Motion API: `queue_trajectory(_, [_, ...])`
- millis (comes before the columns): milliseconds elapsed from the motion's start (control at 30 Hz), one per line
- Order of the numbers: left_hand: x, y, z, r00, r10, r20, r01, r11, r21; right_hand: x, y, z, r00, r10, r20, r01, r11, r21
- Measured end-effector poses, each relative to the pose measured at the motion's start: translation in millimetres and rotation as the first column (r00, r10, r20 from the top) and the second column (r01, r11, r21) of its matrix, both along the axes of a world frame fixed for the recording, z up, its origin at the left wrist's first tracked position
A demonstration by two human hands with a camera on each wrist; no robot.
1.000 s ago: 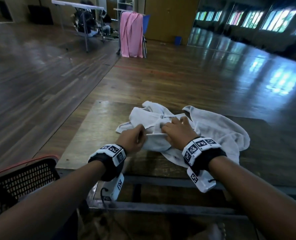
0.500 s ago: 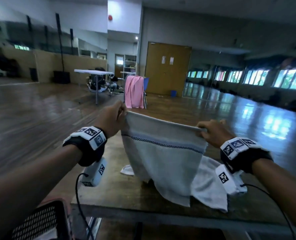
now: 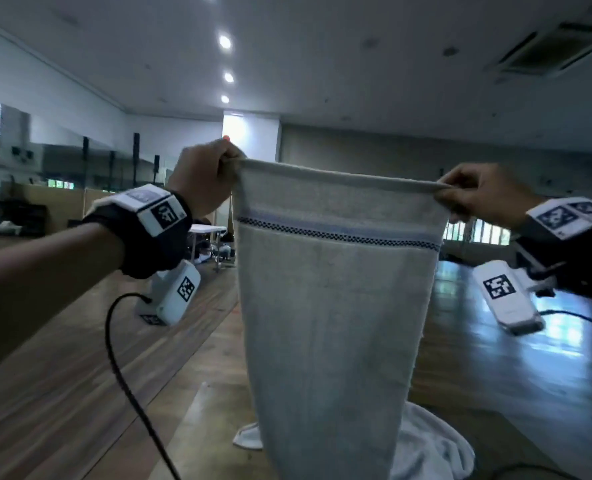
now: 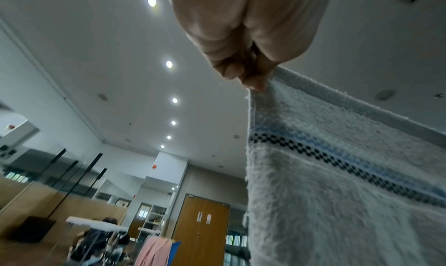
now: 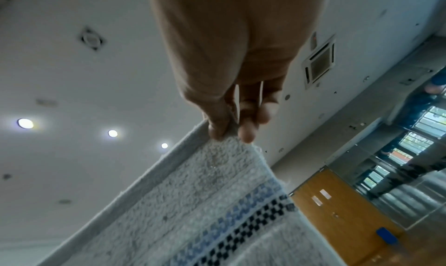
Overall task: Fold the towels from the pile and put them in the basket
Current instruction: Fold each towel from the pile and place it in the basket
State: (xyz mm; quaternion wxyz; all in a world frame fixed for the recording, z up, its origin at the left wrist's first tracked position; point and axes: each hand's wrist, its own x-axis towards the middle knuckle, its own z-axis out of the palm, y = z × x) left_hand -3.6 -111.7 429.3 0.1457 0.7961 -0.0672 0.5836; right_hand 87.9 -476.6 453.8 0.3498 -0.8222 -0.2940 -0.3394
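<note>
Raised higher than half a second ago, the towel (image 3: 336, 289) hangs lengthwise between both hands: left hand (image 3: 203, 178) and right hand (image 3: 478, 195) each pinch a top corner, equally near, its lower end over the pile (image 3: 429, 448) on the tabletop (image 3: 201, 445)

Towel (image 3: 329, 306) of rough looped terry cloth, glossy wooden floor (image 3: 495, 358), matt wooden table (image 3: 197, 441)

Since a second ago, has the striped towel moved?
Yes. The striped towel, then bunched on the table, now hangs above it, pinched by the left hand and right hand.
</note>
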Motion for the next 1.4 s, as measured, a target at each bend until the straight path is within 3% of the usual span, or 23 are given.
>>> queue_trajectory(167, [-12.3,1.5,54.2,0.996,0.022,0.084,-0.021,1.000,-0.018,-10.9,-1.8,51.4,0.993,0.117,-0.018,-0.111,0.971,0.212])
queue_trajectory(300, [-5.2,10.3,71.8,0.998,0.065,0.023,-0.063,0.994,-0.085,-4.6,10.9,60.7,0.980,0.196,-0.024,-0.177,0.927,0.331])
queue_trajectory(433, [12.2,22.6,38.9,0.986,0.010,-0.165,-0.037,0.986,-0.163,19.7,21.1,25.6,0.969,0.237,-0.077,-0.191,0.905,0.381])
queue_trajectory(533, [22.6,26.4,-3.5,0.927,-0.090,-0.365,0.016,0.980,-0.200,38.6,21.6,-17.4,0.952,0.221,-0.213,-0.146,0.936,0.321])
queue_trajectory(600, [30.0,24.5,-28.6,0.904,-0.087,-0.418,0.011,0.983,-0.182,45.0,21.4,-39.8,0.936,0.181,-0.301,-0.097,0.957,0.275])
queue_trajectory(733, [34.5,14.8,-43.6,0.953,-0.051,-0.298,0.006,0.989,-0.148,44.2,19.4,-46.9,0.946,0.163,-0.280,-0.071,0.948,0.311])
queue_trajectory(900, [22.9,8.2,-5.1,0.994,-0.030,-0.107,0.009,0.983,-0.186,25.6,14.4,-14.2,0.996,0.075,-0.042,-0.055,0.933,0.355])
queue_trajectory(1033, [6.9,6.9,13.4,0.996,-0.074,-0.053,0.061,0.974,-0.218,9.5,13.5,0.8,0.996,0.088,0.004,-0.083,0.919,0.386])
queue_trajectory(1167, [2.2,11.1,-8.0,0.986,-0.111,-0.123,0.086,0.977,-0.193,4.8,10.1,-10.6,0.982,0.139,-0.128,-0.099,0.955,0.279])
queue_trajectory(1400, [26.9,32.2,-84.6,0.948,-0.153,-0.278,0.111,0.981,-0.162,37.1,11.3,-75.8,0.932,0.134,-0.337,-0.107,0.989,0.098])
